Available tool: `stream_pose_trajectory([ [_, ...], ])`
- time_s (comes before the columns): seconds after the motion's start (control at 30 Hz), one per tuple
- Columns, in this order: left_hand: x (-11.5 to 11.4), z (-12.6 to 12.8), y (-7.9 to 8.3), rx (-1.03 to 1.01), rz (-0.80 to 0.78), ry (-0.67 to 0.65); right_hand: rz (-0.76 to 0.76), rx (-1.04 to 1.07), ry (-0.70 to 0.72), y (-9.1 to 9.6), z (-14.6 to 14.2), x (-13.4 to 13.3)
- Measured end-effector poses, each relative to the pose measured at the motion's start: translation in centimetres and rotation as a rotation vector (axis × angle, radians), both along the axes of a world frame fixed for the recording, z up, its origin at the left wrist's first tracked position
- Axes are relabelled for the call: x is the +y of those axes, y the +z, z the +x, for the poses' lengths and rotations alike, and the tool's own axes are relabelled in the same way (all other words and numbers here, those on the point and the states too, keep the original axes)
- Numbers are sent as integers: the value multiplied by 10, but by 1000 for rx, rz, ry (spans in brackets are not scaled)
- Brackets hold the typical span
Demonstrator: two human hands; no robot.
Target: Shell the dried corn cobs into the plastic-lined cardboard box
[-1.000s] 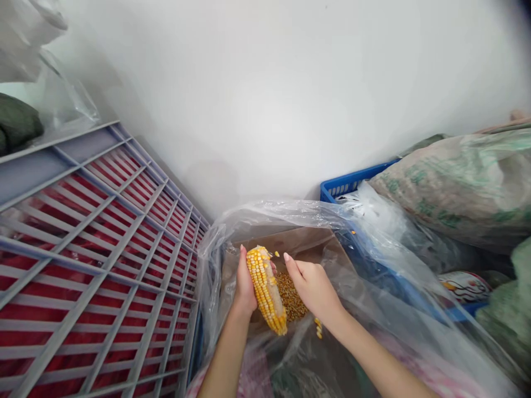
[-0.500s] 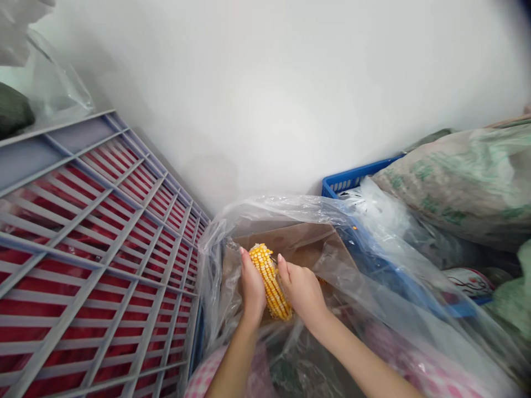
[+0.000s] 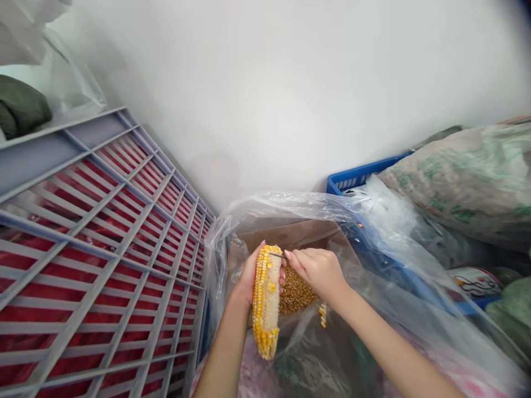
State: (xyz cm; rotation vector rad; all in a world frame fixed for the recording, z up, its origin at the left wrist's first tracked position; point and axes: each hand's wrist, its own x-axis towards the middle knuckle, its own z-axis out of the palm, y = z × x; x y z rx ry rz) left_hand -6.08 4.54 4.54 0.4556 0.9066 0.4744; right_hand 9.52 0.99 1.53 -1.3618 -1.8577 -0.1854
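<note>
An ear of corn [image 3: 259,293] stands nearly upright in the middle of the head view, with a stripped pale strip of cob facing me and yellow kernels along its left side. My left hand [image 3: 248,276] is closed around its upper part from behind, fingertips showing at the right. My right hand [image 3: 323,273] grips a thin dark metal tool [image 3: 279,255] whose shaft reaches the top of the ear; its handle is hidden in the fist. Loose kernels [image 3: 296,296] lie below, inside a cardboard box [image 3: 307,231] lined with a clear plastic bag [image 3: 286,205]. A few kernels [image 3: 322,315] appear below my right hand.
A grey slatted crate [image 3: 103,254] with red material behind its slats rises at the left. On the right, a blue basket [image 3: 365,168] holds white plastic and a patterned bundle [image 3: 464,177]. The white wall [image 3: 269,99] stands behind the box.
The ear has turned, so its stripped strip now faces me, and it stands more upright. My right hand has moved right and up; the tool and the kernel pile now show clearly.
</note>
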Motion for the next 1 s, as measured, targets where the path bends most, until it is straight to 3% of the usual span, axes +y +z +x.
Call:
stream_pose_trajectory([
  [0.13, -2, 5, 1, 41, 64, 30, -224, 350, -89, 11, 4, -3],
  [0.3, -5, 12, -6, 161, 312, 205, -545, 750, 23, 14, -2, -4],
  [0.37, -6, 15, -12, 215, 444, 260, -575, 830, 74, 14, -8, -4],
  [0.47, -8, 20, -20, 228, 536, 292, -568, 746, 38, 14, -15, -8],
  [0.57, -11, 24, -22, 185, 498, 281, -573, 632, -31, 14, -18, -10],
  [0.63, -14, 24, -19, 135, 413, 227, -587, 674, 32, 14, -17, -9],
  [0.8, -16, 24, -13, 31, 162, 28, -807, 1155, 316, 11, -16, 0],
  [0.9, -14, 25, -14, 47, 151, 55, -735, 1245, 201, 12, -15, 3],
  [1.0, -12, 27, -15, 54, 185, 101, -582, 997, 74, 18, -12, 0],
])
